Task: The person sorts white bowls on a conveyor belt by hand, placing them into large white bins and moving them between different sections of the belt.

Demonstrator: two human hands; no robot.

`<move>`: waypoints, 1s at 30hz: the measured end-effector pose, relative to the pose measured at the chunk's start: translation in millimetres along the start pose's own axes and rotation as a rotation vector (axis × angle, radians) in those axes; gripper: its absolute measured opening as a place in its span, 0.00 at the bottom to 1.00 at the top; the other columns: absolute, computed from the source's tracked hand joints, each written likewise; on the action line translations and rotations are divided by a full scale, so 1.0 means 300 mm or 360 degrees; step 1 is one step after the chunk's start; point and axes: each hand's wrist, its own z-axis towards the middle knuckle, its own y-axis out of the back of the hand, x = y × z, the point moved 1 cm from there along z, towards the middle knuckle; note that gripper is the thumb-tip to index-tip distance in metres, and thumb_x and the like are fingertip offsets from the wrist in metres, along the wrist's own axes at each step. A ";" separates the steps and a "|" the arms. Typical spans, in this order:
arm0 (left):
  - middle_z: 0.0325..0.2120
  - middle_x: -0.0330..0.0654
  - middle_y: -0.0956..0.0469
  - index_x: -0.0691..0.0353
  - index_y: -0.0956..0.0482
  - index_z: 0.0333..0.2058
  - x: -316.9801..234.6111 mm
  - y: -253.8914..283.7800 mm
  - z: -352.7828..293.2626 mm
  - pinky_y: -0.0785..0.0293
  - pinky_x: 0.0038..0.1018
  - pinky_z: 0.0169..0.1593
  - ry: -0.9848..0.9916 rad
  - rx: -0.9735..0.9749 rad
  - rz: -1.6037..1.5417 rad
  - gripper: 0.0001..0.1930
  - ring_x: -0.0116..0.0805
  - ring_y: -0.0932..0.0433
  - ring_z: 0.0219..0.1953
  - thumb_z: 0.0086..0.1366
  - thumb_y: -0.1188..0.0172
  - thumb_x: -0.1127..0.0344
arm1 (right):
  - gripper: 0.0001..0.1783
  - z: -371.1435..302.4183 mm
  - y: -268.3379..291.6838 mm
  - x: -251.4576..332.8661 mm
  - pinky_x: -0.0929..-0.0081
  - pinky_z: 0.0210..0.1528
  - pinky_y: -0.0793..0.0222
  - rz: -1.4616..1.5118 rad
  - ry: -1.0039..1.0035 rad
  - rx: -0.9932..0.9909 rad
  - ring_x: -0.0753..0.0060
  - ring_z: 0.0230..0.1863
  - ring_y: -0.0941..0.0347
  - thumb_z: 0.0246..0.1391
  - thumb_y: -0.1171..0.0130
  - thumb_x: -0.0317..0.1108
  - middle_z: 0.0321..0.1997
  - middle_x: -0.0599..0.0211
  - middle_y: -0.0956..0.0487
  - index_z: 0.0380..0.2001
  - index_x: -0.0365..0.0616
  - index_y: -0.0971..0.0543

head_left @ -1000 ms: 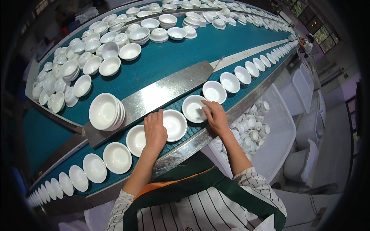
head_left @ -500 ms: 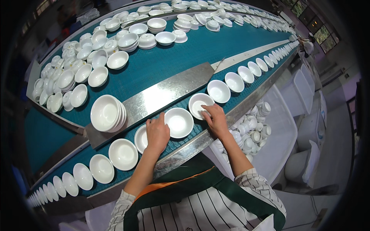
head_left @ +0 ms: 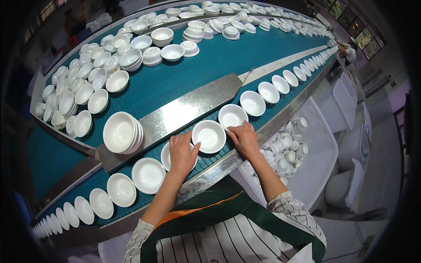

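White bowls stand in a single row along the near lane of the teal conveyor belt. My left hand (head_left: 181, 152) lies over one bowl (head_left: 165, 157), hiding much of it. Its fingers are stretched and its thumb stands apart, against the left rim of the adjacent bowl (head_left: 209, 136). My right hand (head_left: 244, 139) is at the near rim of the bowl farther right (head_left: 233, 115), fingertips touching the edge and slightly spread. Neither hand grips a bowl. To the left of my left hand, a stack of larger white bowls (head_left: 120, 132) rests on the metal divider plate (head_left: 188, 111).
Many jumbled white bowls (head_left: 100, 101) cover the far side of the wide teal belt (head_left: 175, 81). A metal edge (head_left: 206, 173) runs along the near side. A large white tub (head_left: 318, 162) with small white crockery (head_left: 280, 160) stands at right. Another person (head_left: 350, 52) is far right.
The near row has shifted right, while the piled bowls on the wide belt have moved left and nearer. My right fingers have gone from inside the bowl to its rim.
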 end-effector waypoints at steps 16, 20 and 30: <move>0.40 0.53 0.26 0.71 0.31 0.48 -0.119 -0.146 0.161 0.39 0.42 0.55 -0.0105 -0.0197 0.0016 0.25 0.51 0.30 0.47 0.51 0.37 0.69 | 0.09 0.069 0.097 -0.292 0.55 0.57 0.40 -0.0117 -0.0192 0.0007 0.60 0.37 0.26 0.52 0.41 0.39 0.29 0.63 0.20 0.28 0.46 0.17; 0.38 0.54 0.25 0.69 0.30 0.49 -0.156 -0.213 0.188 0.40 0.45 0.55 -0.0049 -0.0053 0.0003 0.25 0.52 0.29 0.44 0.54 0.37 0.64 | 0.10 0.074 0.113 -0.319 0.60 0.54 0.38 0.0200 -0.0291 -0.0112 0.57 0.40 0.26 0.53 0.41 0.36 0.33 0.58 0.20 0.36 0.44 0.19; 0.39 0.54 0.28 0.71 0.31 0.48 -0.234 -0.299 0.294 0.39 0.43 0.54 -0.0034 -0.0219 0.0120 0.23 0.52 0.31 0.45 0.51 0.43 0.76 | 0.13 0.079 0.141 -0.558 0.78 0.44 0.29 0.1002 -0.0842 -0.0653 0.73 0.46 0.25 0.63 0.52 0.32 0.44 0.61 0.21 0.46 0.38 0.24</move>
